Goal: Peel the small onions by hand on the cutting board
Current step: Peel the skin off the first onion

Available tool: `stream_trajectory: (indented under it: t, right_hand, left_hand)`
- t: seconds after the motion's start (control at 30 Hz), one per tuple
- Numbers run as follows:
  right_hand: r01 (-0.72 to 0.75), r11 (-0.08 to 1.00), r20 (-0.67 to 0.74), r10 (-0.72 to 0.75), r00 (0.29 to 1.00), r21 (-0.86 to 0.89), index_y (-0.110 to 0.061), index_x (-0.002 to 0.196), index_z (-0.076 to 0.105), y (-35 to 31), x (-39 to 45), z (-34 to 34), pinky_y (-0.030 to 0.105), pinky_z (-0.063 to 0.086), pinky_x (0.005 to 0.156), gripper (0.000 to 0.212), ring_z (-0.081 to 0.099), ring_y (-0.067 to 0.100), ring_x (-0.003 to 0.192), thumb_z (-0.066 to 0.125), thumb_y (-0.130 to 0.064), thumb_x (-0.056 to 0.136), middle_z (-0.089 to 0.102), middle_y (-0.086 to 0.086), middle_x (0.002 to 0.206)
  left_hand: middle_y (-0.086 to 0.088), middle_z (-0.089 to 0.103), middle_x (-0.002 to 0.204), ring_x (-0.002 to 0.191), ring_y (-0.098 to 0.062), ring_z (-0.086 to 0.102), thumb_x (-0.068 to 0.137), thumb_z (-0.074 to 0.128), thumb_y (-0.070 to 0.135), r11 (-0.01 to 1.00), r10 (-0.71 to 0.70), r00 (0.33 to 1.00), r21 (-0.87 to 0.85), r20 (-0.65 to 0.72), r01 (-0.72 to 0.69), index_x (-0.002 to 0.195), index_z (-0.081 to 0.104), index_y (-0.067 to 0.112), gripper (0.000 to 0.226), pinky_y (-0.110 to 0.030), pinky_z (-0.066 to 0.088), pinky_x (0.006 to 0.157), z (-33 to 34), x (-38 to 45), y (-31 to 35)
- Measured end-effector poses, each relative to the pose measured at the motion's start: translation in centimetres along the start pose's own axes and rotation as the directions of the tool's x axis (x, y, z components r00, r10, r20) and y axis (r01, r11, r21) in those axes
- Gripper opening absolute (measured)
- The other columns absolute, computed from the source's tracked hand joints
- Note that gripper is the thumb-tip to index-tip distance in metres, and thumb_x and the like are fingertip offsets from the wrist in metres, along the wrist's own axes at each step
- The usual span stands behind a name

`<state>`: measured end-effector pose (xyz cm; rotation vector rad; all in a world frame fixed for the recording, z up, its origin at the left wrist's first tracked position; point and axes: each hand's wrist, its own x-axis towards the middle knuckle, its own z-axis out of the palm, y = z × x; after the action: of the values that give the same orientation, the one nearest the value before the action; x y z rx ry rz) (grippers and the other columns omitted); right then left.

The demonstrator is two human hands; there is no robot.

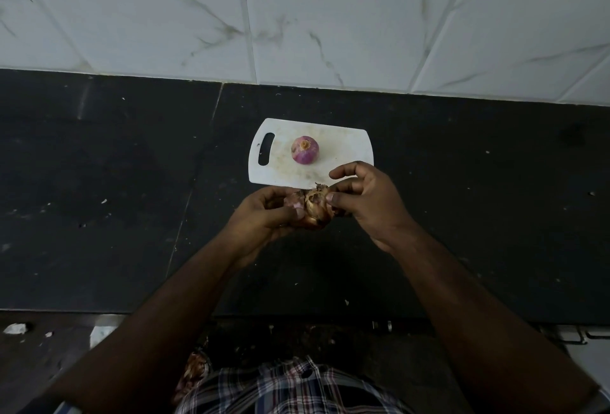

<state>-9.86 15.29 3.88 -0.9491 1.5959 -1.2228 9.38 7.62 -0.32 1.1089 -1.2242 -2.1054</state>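
A white cutting board (343, 146) with a handle slot lies on the dark counter. One peeled purple onion (305, 150) sits on it near the middle. Just in front of the board's near edge, both hands hold a second onion (313, 207) that still wears dry brown skin. My left hand (264, 219) cups this onion from the left, thumb across it. My right hand (366, 197) pinches the papery skin at the onion's top right with thumb and fingers.
The black stone counter (115, 182) has scattered small flecks of skin. A white marbled tile wall (330, 17) rises behind it. Loose brown peels (194, 370) lie low down by my checked shirt, below the counter's front edge.
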Motion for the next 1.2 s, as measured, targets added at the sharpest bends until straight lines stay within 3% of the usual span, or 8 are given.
stream_trajectory:
  t: [0.13,0.33,0.47,0.63,0.77,0.83,1.1,1.2]
  right_hand:
    - [-0.037,0.997,-0.039,0.039,0.998,0.061,-0.016,0.103,0.064,0.0,0.1,-0.2,0.031,0.057,0.063,0.030,0.073,0.017,0.076,0.071,0.008,0.085,0.076,0.008,0.083]
    - [-0.055,0.995,-0.060,0.060,0.996,0.080,-0.014,0.100,0.065,0.1,0.3,-0.5,0.046,0.061,0.075,0.026,0.072,0.020,0.080,0.069,0.007,0.086,0.076,0.005,0.080]
    - [-0.061,0.995,-0.101,0.069,0.993,0.078,-0.014,0.098,0.066,0.3,0.3,-0.4,0.037,0.060,0.068,0.025,0.073,0.017,0.079,0.070,0.006,0.086,0.076,0.003,0.080]
    - [-0.058,0.993,-0.145,0.072,0.987,0.100,-0.013,0.099,0.066,0.4,0.4,-0.5,0.031,0.059,0.064,0.023,0.074,0.016,0.077,0.070,0.006,0.087,0.075,0.004,0.080]
    - [-0.046,0.998,-0.190,0.055,0.980,0.049,-0.015,0.096,0.065,0.8,0.6,-0.4,0.027,0.059,0.062,0.022,0.073,0.016,0.075,0.069,0.005,0.088,0.074,0.004,0.080]
    - [-0.042,0.999,-0.244,0.044,0.969,0.010,-0.017,0.093,0.065,1.3,0.7,-0.8,0.029,0.060,0.065,0.023,0.073,0.018,0.077,0.068,0.006,0.089,0.073,0.005,0.081]
    - [-0.058,0.992,-0.213,0.034,0.976,-0.110,-0.014,0.093,0.070,2.7,0.0,-1.3,0.022,0.057,0.061,0.018,0.075,0.013,0.073,0.068,0.004,0.090,0.075,0.007,0.085]
    - [-0.032,0.997,-0.188,0.019,0.982,-0.067,-0.012,0.097,0.071,1.9,-0.4,-1.1,0.015,0.051,0.056,0.018,0.071,0.006,0.066,0.065,0.004,0.092,0.075,0.008,0.088]
  left_hand:
    - [-0.016,0.071,0.118,0.101,-0.028,0.073,0.087,0.065,-0.010,1.000,-0.006,1.000,-0.016,0.003,0.006,0.118,0.065,0.000,0.032,-0.033,0.060,0.080,0.2,-0.1,0.0]
    - [-0.018,0.072,0.116,0.098,-0.030,0.071,0.089,0.061,-0.009,0.999,0.011,1.000,-0.050,0.022,-0.010,0.121,0.062,-0.005,0.033,-0.035,0.060,0.080,0.2,-0.2,0.0]
    - [-0.016,0.073,0.113,0.097,-0.029,0.071,0.085,0.066,-0.004,0.997,0.011,0.999,-0.080,0.032,-0.009,0.117,0.065,-0.001,0.032,-0.036,0.061,0.082,0.3,-0.3,0.1]
    - [-0.021,0.071,0.116,0.099,-0.032,0.069,0.072,0.067,0.006,0.993,-0.023,0.999,-0.114,0.034,0.027,0.126,0.059,-0.008,0.056,-0.043,0.060,0.088,0.2,-0.3,0.1]
    - [-0.016,0.074,0.096,0.085,-0.023,0.071,0.073,0.064,0.009,0.985,-0.043,0.997,-0.162,0.059,0.052,0.125,0.059,-0.005,0.054,-0.049,0.054,0.096,0.2,-0.5,0.0]
    - [-0.021,0.071,0.108,0.095,-0.030,0.069,0.073,0.064,0.012,0.980,-0.045,0.997,-0.190,0.062,0.056,0.121,0.064,0.000,0.050,-0.048,0.054,0.097,0.0,-0.6,0.1]
    - [-0.019,0.073,0.110,0.098,-0.033,0.071,0.072,0.066,0.018,0.971,-0.087,0.996,-0.222,0.014,0.088,0.115,0.069,0.006,0.045,-0.035,0.062,0.078,-0.8,-0.9,0.3]
    - [-0.020,0.073,0.114,0.101,-0.033,0.071,0.073,0.067,0.019,0.976,-0.101,0.995,-0.193,0.001,0.100,0.120,0.068,0.005,0.050,-0.037,0.060,0.082,-0.9,-0.9,0.2]
